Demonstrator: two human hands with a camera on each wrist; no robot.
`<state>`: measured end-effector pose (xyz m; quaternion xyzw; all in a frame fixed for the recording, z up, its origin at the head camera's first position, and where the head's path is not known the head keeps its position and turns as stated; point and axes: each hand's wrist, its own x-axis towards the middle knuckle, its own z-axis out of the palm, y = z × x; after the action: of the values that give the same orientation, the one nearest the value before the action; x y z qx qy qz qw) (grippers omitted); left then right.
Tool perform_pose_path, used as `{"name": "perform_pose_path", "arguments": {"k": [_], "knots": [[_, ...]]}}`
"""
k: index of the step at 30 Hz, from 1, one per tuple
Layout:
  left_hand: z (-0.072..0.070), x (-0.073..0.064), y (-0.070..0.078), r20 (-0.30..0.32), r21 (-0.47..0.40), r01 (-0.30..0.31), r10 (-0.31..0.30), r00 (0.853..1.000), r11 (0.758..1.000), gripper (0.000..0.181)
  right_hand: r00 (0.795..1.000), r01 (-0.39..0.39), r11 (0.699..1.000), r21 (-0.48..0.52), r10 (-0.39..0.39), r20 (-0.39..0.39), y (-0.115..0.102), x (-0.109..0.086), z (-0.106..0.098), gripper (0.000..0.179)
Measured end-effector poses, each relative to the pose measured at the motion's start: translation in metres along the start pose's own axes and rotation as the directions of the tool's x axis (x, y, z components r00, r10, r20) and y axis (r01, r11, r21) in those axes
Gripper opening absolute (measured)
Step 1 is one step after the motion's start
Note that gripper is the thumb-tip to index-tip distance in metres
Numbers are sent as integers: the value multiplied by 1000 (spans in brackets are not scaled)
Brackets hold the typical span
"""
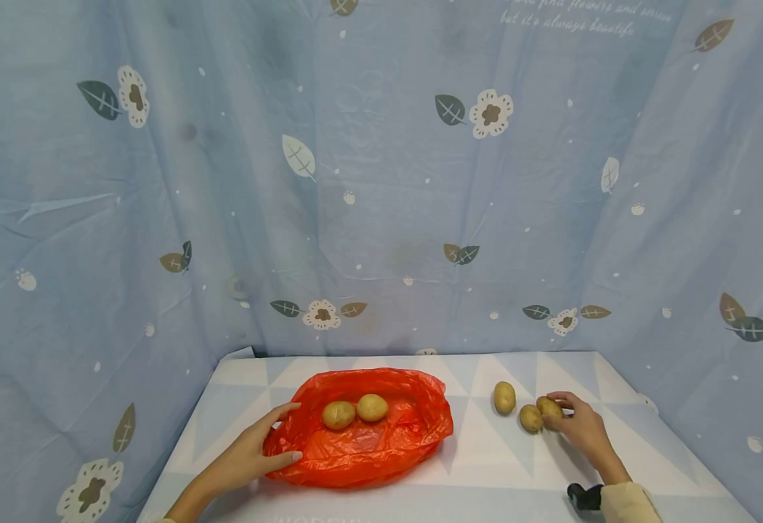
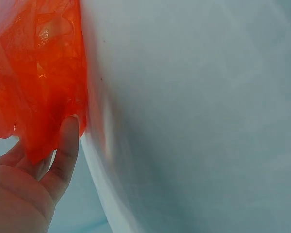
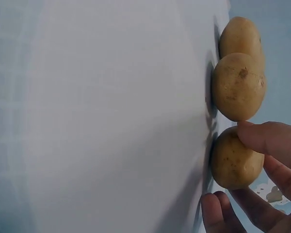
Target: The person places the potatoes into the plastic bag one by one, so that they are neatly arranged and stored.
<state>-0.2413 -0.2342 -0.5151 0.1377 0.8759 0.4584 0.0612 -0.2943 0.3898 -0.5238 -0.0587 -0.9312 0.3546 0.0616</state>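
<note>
A red plastic bag [image 1: 355, 465] lies spread wide on the table, with two potatoes [image 1: 338, 415] inside it. My left hand [image 1: 251, 447] holds the bag's left end, thumb toward the front and fingers toward the back. In the left wrist view the thumb [image 2: 67, 145] lies against the red plastic [image 2: 43, 82]. Off to the right, my right hand [image 1: 584, 428] grips a potato [image 3: 236, 159] between thumb and fingers, close over the tabletop. Another potato [image 1: 530, 418] is right beside it, and a third potato [image 1: 504, 398] lies slightly farther left.
The table [image 1: 460, 472] has a pale cover with triangle patterns. A blue curtain [image 1: 381, 218] printed with leaves and flowers hangs behind it and along both sides. Near the right sleeve [image 1: 626, 503] is a small black object [image 1: 584, 497].
</note>
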Motion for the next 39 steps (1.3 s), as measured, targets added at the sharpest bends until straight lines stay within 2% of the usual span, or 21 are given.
{"name": "perform_pose_path", "arguments": {"k": [7,14,23,28,39], "knots": [[-1,-1,-2,-5,-2,1,-1,1000,1000,80,999,-4,1000,-17,3,-42,2,6,4,54],[-1,-1,-1,-5,-1,9,-9,1000,1000,81,996,-67,997,-46,64,-60,2,6,4,70],[-1,0,1,-4,2,12,-12,1000,1000,81,991,-101,994,-33,98,-92,4,5,3,70],[0,1,1,-4,3,18,-18,1000,1000,81,991,-92,995,-23,90,-99,4,3,-1,71],[4,5,3,-3,19,31,-31,1000,999,83,995,-16,1000,1,16,-103,-7,-2,-4,68]]}}
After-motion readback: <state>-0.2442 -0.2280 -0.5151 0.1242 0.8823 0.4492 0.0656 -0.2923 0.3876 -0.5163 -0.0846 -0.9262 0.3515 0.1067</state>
